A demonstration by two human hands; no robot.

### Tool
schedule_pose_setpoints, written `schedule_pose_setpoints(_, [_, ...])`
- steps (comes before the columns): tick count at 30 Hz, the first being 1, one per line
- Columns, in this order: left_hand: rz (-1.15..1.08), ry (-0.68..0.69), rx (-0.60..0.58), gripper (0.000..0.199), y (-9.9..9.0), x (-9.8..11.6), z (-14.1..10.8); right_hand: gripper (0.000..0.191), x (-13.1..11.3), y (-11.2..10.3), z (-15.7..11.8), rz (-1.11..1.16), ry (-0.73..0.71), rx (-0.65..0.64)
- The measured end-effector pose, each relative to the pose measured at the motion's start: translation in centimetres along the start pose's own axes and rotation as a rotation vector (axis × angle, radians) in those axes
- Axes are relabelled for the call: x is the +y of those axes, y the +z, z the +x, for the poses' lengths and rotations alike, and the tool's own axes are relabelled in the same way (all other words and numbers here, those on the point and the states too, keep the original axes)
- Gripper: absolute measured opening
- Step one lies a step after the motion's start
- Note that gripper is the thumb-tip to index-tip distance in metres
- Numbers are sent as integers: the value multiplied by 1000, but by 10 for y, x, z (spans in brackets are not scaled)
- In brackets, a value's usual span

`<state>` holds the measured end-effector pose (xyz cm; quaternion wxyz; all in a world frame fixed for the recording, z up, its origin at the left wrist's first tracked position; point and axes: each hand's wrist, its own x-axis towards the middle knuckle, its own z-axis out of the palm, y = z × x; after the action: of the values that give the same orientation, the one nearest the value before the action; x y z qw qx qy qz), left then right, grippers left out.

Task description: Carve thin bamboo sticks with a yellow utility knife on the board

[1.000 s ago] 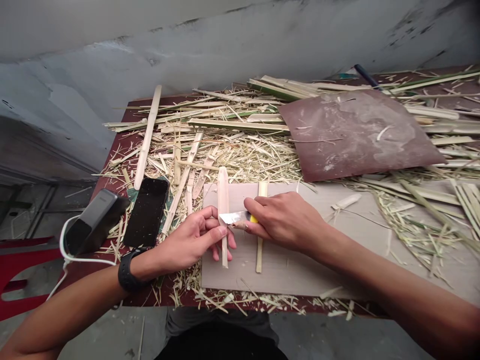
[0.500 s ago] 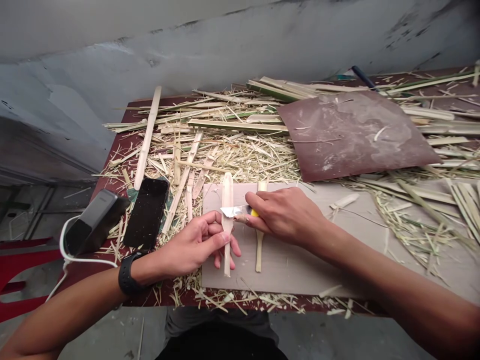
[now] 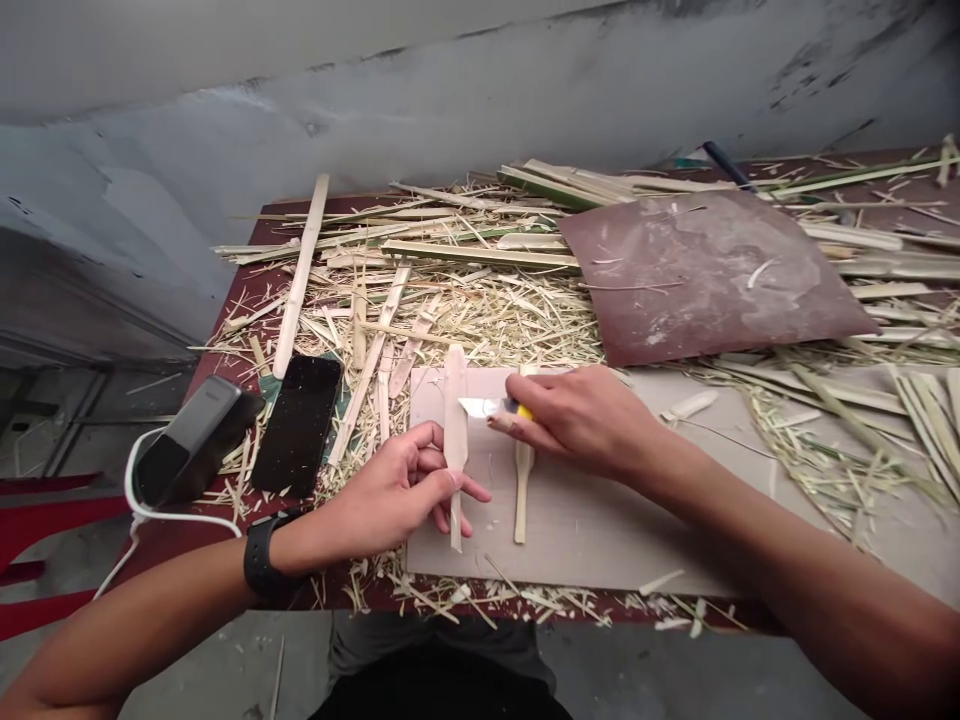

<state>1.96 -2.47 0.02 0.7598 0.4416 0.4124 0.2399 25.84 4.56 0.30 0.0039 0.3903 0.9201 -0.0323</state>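
My left hand [image 3: 424, 485] pinches the narrow handle of a pale bamboo piece [image 3: 455, 400], shaped like a small spatula with its broad end pointing away from me. In my right hand [image 3: 577, 410] is a yellow utility knife [image 3: 491, 406], its blade pointing left with the tip at the right edge of the broad end. Most of the knife's handle is hidden by my fingers. A second spatula-shaped bamboo piece [image 3: 521, 500] lies on the cardboard sheet [image 3: 630, 530], partly covered by my right hand.
Bamboo shavings [image 3: 510, 310] and long strips [image 3: 480, 255] cover the table's far side. A brown sheet [image 3: 712, 270] rests on them at right. A phone [image 3: 296, 425], a dark block-shaped device [image 3: 199, 440] with a white cable, and a long bamboo strip [image 3: 301, 280] are at left.
The blade has moved from across the bamboo piece to its right edge. The piece has been turned in my left hand, showing a flatter face.
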Motion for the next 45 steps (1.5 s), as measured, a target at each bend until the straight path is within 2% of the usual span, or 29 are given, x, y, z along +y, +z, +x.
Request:
schedule_pose_setpoints(3, [14,6,34,16,-1,-1,1,66,-10,0,0,-23,-59,-42])
schedule_pose_setpoints(9, [67,47,68,23,-1,-3,2,54,-13,0,-2,-63,-33,-96])
schedule_pose_setpoints(18, [56,56,24,24,-3,-2,1,57,-15,-4,1,-115,55,-193])
schedule_pose_setpoints(26, [28,47,9,26,-3,3,1,56,-16,-3,1,-122,85,-145])
schedule_pose_setpoints(28, [11,16,-23,26,0,2,-2,57,-10,-3,2,-121,129,-120])
schedule_pose_setpoints(31, [7,-70,-134,25,8,-1,-8,63,6,-6,3,-158,279,-81])
schedule_pose_setpoints(34, [25,-61,-130,24,10,-3,-10,67,19,-8,2,-171,366,-56])
schedule_pose_setpoints(37, [38,2,-36,27,5,0,-8,69,17,-6,1,-110,322,-13])
schedule_pose_setpoints(39, [26,14,6,38,2,2,-6,68,11,-3,1,-65,248,-4])
schedule_pose_setpoints(42, [49,27,32,55,0,3,-6,64,1,1,2,-53,136,-65])
schedule_pose_setpoints(45, [110,66,53,48,0,2,-7,57,-4,1,4,-72,82,-151])
